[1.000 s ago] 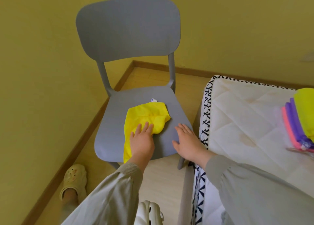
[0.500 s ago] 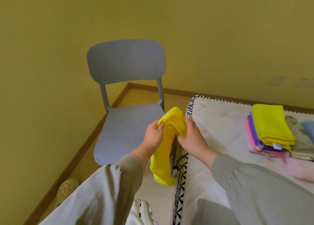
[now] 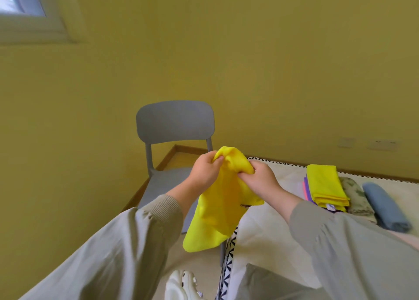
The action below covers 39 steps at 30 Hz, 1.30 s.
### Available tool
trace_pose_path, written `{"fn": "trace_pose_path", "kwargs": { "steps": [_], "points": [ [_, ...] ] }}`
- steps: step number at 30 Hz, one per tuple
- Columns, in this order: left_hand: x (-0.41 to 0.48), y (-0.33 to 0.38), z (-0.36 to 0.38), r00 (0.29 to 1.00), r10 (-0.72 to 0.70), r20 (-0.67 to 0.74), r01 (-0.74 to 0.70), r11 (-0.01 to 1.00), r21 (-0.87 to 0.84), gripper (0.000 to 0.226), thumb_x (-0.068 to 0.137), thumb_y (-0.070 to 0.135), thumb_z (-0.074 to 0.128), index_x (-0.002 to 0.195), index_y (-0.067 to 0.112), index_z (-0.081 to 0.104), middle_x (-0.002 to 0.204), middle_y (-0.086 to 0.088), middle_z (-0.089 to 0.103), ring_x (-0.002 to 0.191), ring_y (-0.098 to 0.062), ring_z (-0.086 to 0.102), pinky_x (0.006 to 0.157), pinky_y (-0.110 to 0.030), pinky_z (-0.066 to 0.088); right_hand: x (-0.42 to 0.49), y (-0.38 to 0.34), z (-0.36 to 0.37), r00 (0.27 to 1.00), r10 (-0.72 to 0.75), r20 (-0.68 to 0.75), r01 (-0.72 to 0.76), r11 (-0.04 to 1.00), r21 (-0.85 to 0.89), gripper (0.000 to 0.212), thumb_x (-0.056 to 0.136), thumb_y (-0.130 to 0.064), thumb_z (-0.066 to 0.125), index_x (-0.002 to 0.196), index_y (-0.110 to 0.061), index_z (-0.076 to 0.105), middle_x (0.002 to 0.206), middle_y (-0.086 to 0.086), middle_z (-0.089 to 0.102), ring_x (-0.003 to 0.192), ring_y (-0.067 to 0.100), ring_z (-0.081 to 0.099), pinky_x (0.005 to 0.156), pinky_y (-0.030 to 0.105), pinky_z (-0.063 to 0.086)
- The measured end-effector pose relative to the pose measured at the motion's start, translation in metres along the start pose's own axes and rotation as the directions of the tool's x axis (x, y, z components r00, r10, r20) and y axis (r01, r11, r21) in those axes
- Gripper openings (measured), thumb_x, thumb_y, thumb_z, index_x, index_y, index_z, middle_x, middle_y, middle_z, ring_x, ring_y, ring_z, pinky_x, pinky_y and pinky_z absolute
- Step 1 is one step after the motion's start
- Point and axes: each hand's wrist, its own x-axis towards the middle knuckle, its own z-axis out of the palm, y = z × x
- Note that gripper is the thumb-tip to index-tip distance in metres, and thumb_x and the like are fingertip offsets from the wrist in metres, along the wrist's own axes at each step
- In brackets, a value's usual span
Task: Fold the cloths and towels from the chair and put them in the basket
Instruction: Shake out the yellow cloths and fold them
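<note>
- Okay, yellow cloth [image 3: 223, 200] is held in the air, low centre of view, in front of the chair [image 3: 174, 120] and over the mattress [image 3: 283, 172] edge.
- Its long axis runs roughly 1 o'clock to 7 o'clock: bunched top end up, loose lower corner hanging toward 7 o'clock.
- The fabric is soft, matte and limp, with a crumpled hump at the top and smooth drape below.
- Left hand [image 3: 205, 171] has its fingers curled, pinching the top bunch from the 9 o'clock side.
- Right hand [image 3: 263, 181] has its fingers curled tight, gripping the gathered cloth from 3 o'clock.
- The chair is grey moulded plastic with a rounded back, at 11 o'clock of the cloth.
- The mattress is white and quilted, with black zigzag trim.
- Folded stack [image 3: 324, 184] lies at 3 o'clock of the cloth: yellow on top, purple and pink edges under it.
- Just beside the stack at its 3 o'clock sit a mottled towel [image 3: 356, 197] and a blue-grey towel [image 3: 383, 204], both folded long.
- White shoe [image 3: 181, 284] is at 6 o'clock.
</note>
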Motion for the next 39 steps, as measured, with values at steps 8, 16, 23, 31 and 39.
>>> {"fn": "trace_pose_path", "kwargs": {
  "steps": [8, 16, 23, 31, 39],
  "points": [
    [-0.014, 0.023, -0.064, 0.958, -0.145, 0.245, 0.139, 0.989, 0.044, 0.009, 0.089, 0.025, 0.065, 0.092, 0.017, 0.068, 0.095, -0.003, 0.07, 0.087, -0.014, 0.067, 0.073, -0.022, 0.057, -0.002, -0.067, -0.019, 0.99, -0.14, -0.037, 0.14, 0.99, 0.014, 0.023, 0.082, -0.002, 0.057, 0.071, -0.021, 0.053, 0.068, -0.006, 0.054, 0.07, 0.016, 0.049, 0.055, 0.027, 0.034],
    [-0.035, 0.041, -0.1, 0.916, -0.087, 0.393, 0.203, 0.942, -0.266, 0.033, 0.084, 0.042, 0.06, 0.088, 0.01, 0.069, 0.088, -0.006, 0.072, 0.084, -0.017, 0.068, 0.084, -0.034, 0.052, -0.008, -0.101, -0.037, 0.959, -0.282, -0.003, 0.281, 0.957, -0.068, 0.028, 0.077, 0.007, 0.051, 0.077, -0.02, 0.061, 0.071, -0.009, 0.059, 0.072, 0.014, 0.054, 0.055, 0.019, 0.038],
    [-0.034, 0.053, -0.094, 0.955, -0.027, 0.295, 0.101, 0.966, -0.239, 0.028, 0.089, 0.015, 0.064, 0.117, 0.013, 0.063, 0.112, -0.008, 0.068, 0.1, -0.019, 0.066, 0.084, -0.028, 0.055, -0.021, -0.117, -0.04, 0.92, -0.39, 0.025, 0.387, 0.9, -0.199, 0.022, 0.075, -0.001, 0.052, 0.075, -0.021, 0.059, 0.07, -0.004, 0.063, 0.073, 0.021, 0.058, 0.059, 0.029, 0.044],
    [-0.033, 0.061, -0.085, 0.994, -0.047, 0.099, 0.051, 0.998, -0.039, 0.015, 0.077, 0.021, 0.079, 0.073, 0.017, 0.065, 0.071, 0.003, 0.065, 0.057, -0.001, 0.059, 0.052, -0.012, 0.047, -0.02, -0.118, -0.045, 0.928, -0.372, 0.019, 0.353, 0.863, -0.363, 0.02, 0.077, -0.002, 0.052, 0.083, -0.017, 0.063, 0.081, 0.001, 0.064, 0.077, 0.024, 0.057, 0.06, 0.029, 0.043],
    [-0.037, 0.073, -0.093, 0.993, 0.028, 0.112, 0.021, 0.907, -0.42, 0.018, 0.079, 0.005, 0.071, 0.069, 0.013, 0.059, 0.07, -0.004, 0.06, 0.067, -0.017, 0.057, 0.063, -0.026, 0.05, -0.012, -0.118, -0.062, 0.942, -0.182, 0.283, 0.265, 0.92, -0.291, 0.024, 0.076, 0.001, 0.061, 0.061, -0.016, 0.055, 0.061, 0.001, 0.05, 0.062, 0.014, 0.044, 0.049, 0.023, 0.031]
  ]
}}
